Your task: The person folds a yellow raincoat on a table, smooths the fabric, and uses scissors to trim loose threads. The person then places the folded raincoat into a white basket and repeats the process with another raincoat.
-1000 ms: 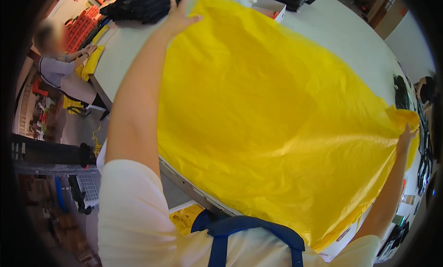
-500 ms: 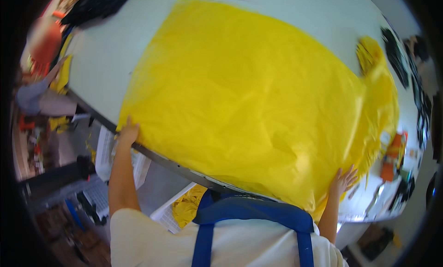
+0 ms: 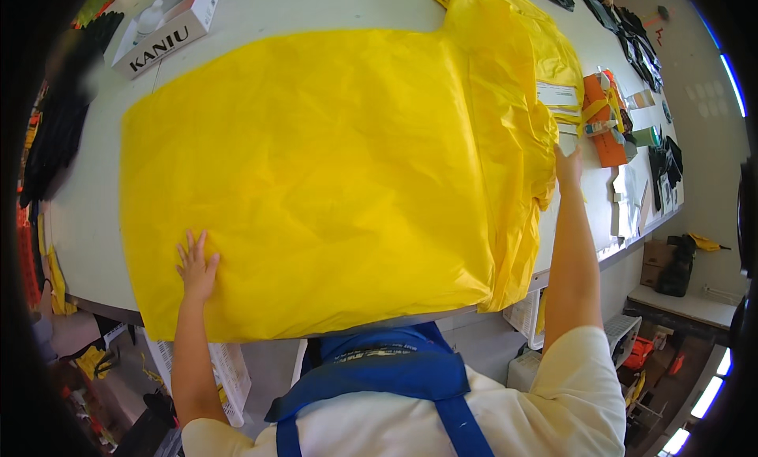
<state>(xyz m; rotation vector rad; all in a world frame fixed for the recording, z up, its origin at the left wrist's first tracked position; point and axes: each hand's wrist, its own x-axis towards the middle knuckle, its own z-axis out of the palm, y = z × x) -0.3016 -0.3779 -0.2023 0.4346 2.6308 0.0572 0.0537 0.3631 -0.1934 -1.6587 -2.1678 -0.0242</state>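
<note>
A large sheet of smooth, shiny yellow material (image 3: 316, 173) lies spread over the worktable, its near edge hanging slightly past the table edge. Its right part (image 3: 513, 109) is loose and bunched into folds. My left hand (image 3: 197, 271) rests flat on the sheet near its lower left corner, fingers spread. My right hand (image 3: 568, 169) is at the bunched right edge, beside a stack of white flat pieces (image 3: 557, 95). Thumb and one finger show apart there, but the other fingers are hidden, so whether it grips the material is unclear.
Right of the sheet stands an orange box (image 3: 606, 137) with small items in it. A white open box (image 3: 170, 30) holding a bottle sits at the far left. Dark material (image 3: 59, 125) lies on the left; black pieces (image 3: 632, 42) lie far right. White baskets (image 3: 230, 382) are below the table.
The view has swung toward the right. My left hand has gone from the sheet's near left corner onto its surface. My right hand has moved farther up the right side, to the bunched edge.
</note>
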